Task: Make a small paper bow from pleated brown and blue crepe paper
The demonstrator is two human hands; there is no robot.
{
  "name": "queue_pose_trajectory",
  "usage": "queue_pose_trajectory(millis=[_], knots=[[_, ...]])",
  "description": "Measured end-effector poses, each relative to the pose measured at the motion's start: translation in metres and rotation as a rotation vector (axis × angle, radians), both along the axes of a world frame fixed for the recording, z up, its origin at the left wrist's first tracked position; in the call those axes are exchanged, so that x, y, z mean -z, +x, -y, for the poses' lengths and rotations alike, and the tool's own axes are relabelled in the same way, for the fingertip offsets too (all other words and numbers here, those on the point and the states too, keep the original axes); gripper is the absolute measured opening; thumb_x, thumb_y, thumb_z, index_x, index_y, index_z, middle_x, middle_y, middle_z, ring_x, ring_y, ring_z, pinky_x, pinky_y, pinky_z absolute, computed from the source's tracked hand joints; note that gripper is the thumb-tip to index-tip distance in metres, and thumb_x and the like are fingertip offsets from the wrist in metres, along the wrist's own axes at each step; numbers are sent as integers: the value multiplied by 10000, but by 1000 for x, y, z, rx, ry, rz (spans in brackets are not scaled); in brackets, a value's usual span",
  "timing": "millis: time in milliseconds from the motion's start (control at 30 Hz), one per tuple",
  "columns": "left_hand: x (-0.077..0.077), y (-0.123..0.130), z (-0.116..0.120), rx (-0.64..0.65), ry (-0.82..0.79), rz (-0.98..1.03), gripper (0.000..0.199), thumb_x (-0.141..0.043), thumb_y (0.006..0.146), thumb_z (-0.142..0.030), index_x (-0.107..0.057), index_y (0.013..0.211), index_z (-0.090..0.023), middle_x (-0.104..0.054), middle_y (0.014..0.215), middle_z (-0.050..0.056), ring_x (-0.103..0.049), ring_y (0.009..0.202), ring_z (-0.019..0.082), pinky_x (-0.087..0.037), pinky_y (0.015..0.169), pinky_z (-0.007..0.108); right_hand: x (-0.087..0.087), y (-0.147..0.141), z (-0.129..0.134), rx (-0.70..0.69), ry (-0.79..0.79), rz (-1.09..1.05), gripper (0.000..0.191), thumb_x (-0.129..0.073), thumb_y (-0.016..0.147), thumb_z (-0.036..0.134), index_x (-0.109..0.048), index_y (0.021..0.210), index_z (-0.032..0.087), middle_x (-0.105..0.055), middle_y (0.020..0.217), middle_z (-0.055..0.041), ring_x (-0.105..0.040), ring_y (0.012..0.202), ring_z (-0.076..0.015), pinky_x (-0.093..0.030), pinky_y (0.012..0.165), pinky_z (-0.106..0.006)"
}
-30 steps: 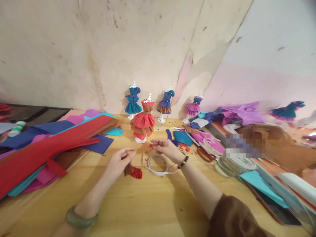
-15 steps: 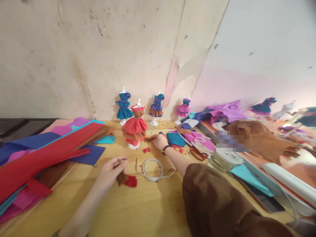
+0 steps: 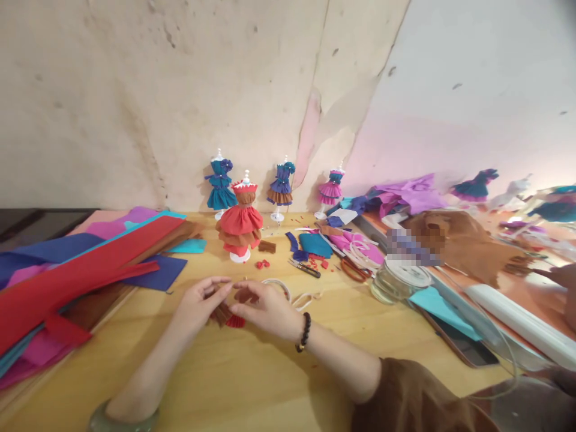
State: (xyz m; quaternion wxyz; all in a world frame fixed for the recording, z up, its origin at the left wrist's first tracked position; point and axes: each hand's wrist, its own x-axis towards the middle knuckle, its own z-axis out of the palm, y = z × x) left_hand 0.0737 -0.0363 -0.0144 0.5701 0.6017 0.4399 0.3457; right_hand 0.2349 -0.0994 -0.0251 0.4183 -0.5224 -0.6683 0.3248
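Note:
My left hand (image 3: 200,303) is closed in a pinch above the table, thumb against fingers; what it grips is too small to make out. Close by it, my right hand (image 3: 270,312), with a dark bead bracelet (image 3: 306,332) at the wrist, brings its curled fingertips up to the left ones. Whatever lies between them is hidden. Just below the hands are a pleated brown cloth piece (image 3: 219,314) and a pleated red cloth piece (image 3: 235,321), both partly covered. Behind stands a small dress form in a red and brown ruffled dress (image 3: 240,219).
Three more dressed forms line the wall, one teal (image 3: 220,192). A brown scrap (image 3: 267,246), thread snips (image 3: 305,268), orange-handled scissors (image 3: 355,269) and a coiled white tape (image 3: 281,285) lie ahead. Cloth strips (image 3: 90,276) are piled left; a spool (image 3: 400,279) and phone (image 3: 479,354) sit right.
My right hand has left the brown scrap near the red dress and come back beside my left hand. Thread snips are now uncovered. The left hand stays pinched in about the same place.

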Motion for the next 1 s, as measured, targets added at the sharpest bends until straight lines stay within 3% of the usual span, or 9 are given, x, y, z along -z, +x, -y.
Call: queue_pose_trajectory(millis=[200,367,500,667,800,1000], knots=[[3,-1,0,1,9,24,499,-749,576,-524,-618,898,-165,-639,598,-19,-525,435,124,-416,436,251,9,-7,-2,-32,-153,-259,333,-651,789,273,-623,1110,187,-666,728,11,-614,613,-132,-487,589,-256],[12,1,-3,-52,96,38,411,-761,604,-451,-648,863,-154,-703,709,32,-650,644,176,-500,592,276,10,-2,2,-33,-148,-308,400,-681,765,326,-599,1132,188,-676,767,1,-615,639,-136,-496,597,-267],[18,4,-1,-44,40,119,399,-759,644,-426,-640,898,-143,-716,749,46,-673,656,180,-531,639,301,8,-2,11,12,-39,-83,492,-743,725,334,-602,1177,202,-702,922,-44,-651,751,-169,-524,658,-297],[19,4,2,-73,-19,232,381,-788,644,-365,-628,899,-133,-700,717,29,-672,626,161,-531,624,279,10,-4,17,75,180,240,428,-730,761,296,-625,1158,176,-709,923,-69,-652,743,-182,-531,734,-339],[18,4,4,-78,1,239,327,-793,651,-294,-632,881,-127,-684,693,17,-666,630,144,-521,616,251,13,-5,16,114,223,298,307,-660,824,253,-645,1114,155,-720,909,-80,-658,708,-182,-532,708,-329],[17,8,8,-56,-45,233,298,-774,682,-283,-611,878,-129,-605,607,-40,-579,475,98,-484,455,216,9,-5,15,82,323,314,149,-567,890,214,-697,959,187,-742,865,-61,-670,735,-189,-513,692,-304]])
